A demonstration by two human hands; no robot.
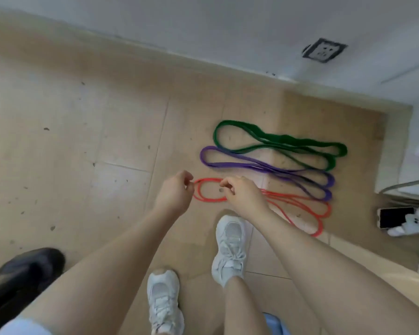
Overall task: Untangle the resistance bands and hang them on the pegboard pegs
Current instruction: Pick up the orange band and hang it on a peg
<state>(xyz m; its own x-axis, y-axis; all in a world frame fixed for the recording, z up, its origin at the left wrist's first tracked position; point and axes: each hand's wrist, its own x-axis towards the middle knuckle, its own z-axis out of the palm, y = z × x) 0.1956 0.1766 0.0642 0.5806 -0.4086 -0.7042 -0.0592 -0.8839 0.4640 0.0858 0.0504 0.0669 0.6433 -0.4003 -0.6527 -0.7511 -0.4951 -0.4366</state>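
Red band [298,204], perhaps under both hands' [174,194] fingertips.

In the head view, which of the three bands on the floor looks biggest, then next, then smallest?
1. green band
2. purple band and red band: they look about alike in spread, so no firm ranking.

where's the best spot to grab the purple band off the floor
Probably the rounded left end loop of the flat purple rubber resistance band. It lies open and apart from the green rubber band, while its right end crosses the red rubber band. Come from above-left.
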